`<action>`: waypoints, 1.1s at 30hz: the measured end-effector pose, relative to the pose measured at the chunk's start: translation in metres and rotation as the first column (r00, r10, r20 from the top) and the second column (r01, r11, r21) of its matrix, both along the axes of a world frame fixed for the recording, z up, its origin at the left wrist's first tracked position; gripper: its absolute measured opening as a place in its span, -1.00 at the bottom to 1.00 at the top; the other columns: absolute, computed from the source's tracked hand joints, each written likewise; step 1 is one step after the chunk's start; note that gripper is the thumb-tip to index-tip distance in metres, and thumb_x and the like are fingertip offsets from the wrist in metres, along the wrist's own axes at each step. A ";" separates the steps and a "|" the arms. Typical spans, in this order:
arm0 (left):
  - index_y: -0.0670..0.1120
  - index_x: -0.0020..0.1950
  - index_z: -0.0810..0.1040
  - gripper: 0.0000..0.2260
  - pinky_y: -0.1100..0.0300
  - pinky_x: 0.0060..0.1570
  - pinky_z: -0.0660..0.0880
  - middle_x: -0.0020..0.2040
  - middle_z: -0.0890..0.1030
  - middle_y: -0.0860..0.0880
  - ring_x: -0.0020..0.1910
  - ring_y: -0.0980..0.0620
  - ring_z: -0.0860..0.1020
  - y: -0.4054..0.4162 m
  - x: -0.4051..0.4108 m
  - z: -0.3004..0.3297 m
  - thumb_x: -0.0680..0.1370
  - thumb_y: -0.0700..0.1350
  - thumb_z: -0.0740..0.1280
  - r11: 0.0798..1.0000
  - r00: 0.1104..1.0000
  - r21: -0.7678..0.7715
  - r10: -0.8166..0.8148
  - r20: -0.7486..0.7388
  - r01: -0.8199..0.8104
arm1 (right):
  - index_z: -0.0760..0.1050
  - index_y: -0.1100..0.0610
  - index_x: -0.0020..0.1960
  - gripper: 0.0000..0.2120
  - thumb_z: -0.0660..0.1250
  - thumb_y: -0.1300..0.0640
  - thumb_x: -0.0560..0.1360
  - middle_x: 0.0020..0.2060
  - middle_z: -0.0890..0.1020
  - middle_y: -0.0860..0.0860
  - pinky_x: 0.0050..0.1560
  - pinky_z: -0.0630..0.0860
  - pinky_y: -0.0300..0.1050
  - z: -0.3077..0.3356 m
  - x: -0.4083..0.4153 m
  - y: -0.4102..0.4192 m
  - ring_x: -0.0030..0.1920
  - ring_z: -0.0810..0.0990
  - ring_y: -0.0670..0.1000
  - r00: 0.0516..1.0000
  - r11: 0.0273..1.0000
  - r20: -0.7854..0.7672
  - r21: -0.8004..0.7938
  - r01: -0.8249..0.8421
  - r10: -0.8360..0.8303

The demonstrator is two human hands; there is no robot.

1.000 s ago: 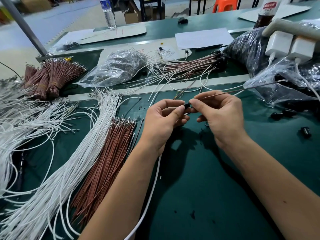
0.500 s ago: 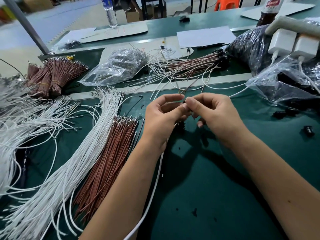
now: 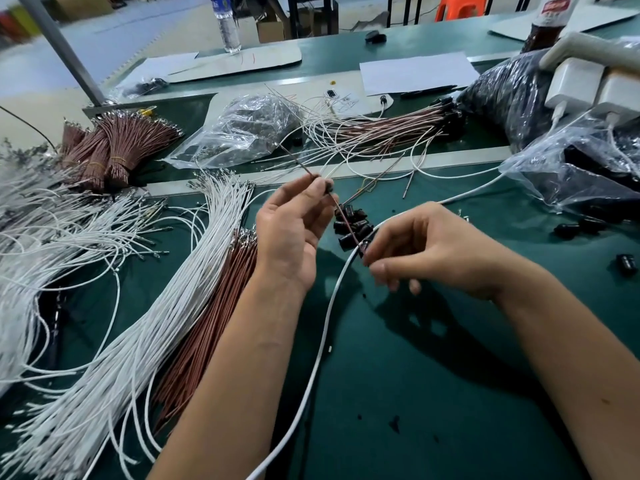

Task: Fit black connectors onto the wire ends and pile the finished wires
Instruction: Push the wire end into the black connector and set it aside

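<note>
Brown wire (image 3: 341,213) stretched between hands above loose connectors (image 3: 353,225) on tabletop (image 3: 433,375); left hand (image 3: 294,230) pinched its upper stretch, right hand (image 3: 426,247) pinched black connector (image 3: 365,244) at lower end. Step judged: seating connector. Next: push home, drop wire on finished pile (image 3: 391,128) beyond connectors

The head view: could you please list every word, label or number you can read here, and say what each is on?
No text here can be read.
Water bottle: blue label, print blurred.
Dark bottle: red label, white lettering too blurred to read.
White sheet: no visible print.
Cardboard: red marks, not legible.
</note>
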State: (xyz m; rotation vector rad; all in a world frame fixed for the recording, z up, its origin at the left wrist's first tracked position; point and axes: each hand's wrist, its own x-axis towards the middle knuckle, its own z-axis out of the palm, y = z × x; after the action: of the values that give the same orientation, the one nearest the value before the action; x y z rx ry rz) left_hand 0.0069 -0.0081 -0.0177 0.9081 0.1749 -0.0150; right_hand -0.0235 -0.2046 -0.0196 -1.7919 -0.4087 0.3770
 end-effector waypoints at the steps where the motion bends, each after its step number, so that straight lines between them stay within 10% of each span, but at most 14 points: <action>1: -0.14 -0.04 0.64 -0.91 0.30 -0.29 0.57 -0.17 0.72 -0.10 -0.26 0.03 0.67 0.000 -0.001 0.000 0.51 -0.31 0.43 1.000 1.000 0.021 -0.013 0.003 0.013 | 0.70 0.12 -0.09 -0.93 0.53 0.27 0.48 -0.28 0.73 0.12 -0.45 0.52 -0.21 0.001 -0.001 -0.002 -0.32 0.68 0.03 0.998 0.997 -0.016 -0.030 -0.068 0.068; 8: -0.21 -0.04 0.61 -0.91 0.22 -0.31 0.57 -0.19 0.68 -0.13 -0.32 0.00 0.62 -0.015 -0.011 -0.002 0.50 -0.35 0.42 0.961 0.973 0.207 -0.207 0.101 0.183 | 0.70 0.15 -0.16 -0.81 0.44 0.08 0.57 -0.30 0.70 0.10 -0.55 0.31 -0.28 -0.005 -0.001 0.014 -0.39 0.57 -0.03 0.980 0.974 0.019 0.118 0.192 -0.196; 13: -0.19 -0.05 0.63 -0.92 0.30 -0.24 0.59 -0.17 0.70 -0.12 -0.28 0.02 0.66 -0.007 -0.009 0.001 0.51 -0.34 0.41 0.984 0.985 0.106 -0.151 0.084 0.142 | 0.70 0.17 -0.13 -0.83 0.46 0.08 0.55 -0.32 0.68 0.11 -0.57 0.30 -0.31 -0.002 -0.004 0.002 -0.43 0.56 -0.08 0.986 0.991 -0.123 -0.056 -0.120 0.112; 18: -0.20 -0.04 0.63 -0.89 0.20 -0.20 0.60 -0.18 0.69 -0.15 -0.29 -0.03 0.64 -0.009 -0.011 -0.001 0.48 -0.36 0.45 0.935 0.949 0.314 -0.238 0.208 0.166 | 0.72 0.11 -0.10 -0.90 0.48 0.09 0.51 -0.23 0.70 0.15 -0.54 0.33 -0.29 -0.003 0.000 0.009 -0.38 0.57 -0.08 0.984 0.971 -0.020 0.159 0.178 -0.177; 33: -0.22 0.04 0.62 -0.73 0.10 -0.03 0.63 -0.05 0.71 -0.20 -0.08 -0.08 0.68 -0.010 -0.013 -0.003 0.40 -0.44 0.49 0.913 0.872 0.369 -0.316 0.374 0.173 | 0.73 0.09 -0.14 -0.95 0.50 0.14 0.42 -0.29 0.68 0.12 -0.55 0.31 -0.28 -0.002 0.001 0.005 -0.41 0.52 -0.06 0.982 0.955 0.033 0.244 0.171 -0.184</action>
State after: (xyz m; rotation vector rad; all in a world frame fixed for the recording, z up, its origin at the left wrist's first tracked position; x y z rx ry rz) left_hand -0.0061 -0.0183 -0.0202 1.2375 -0.3650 -0.0265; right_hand -0.0229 -0.1998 -0.0215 -1.5896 -0.3140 0.1444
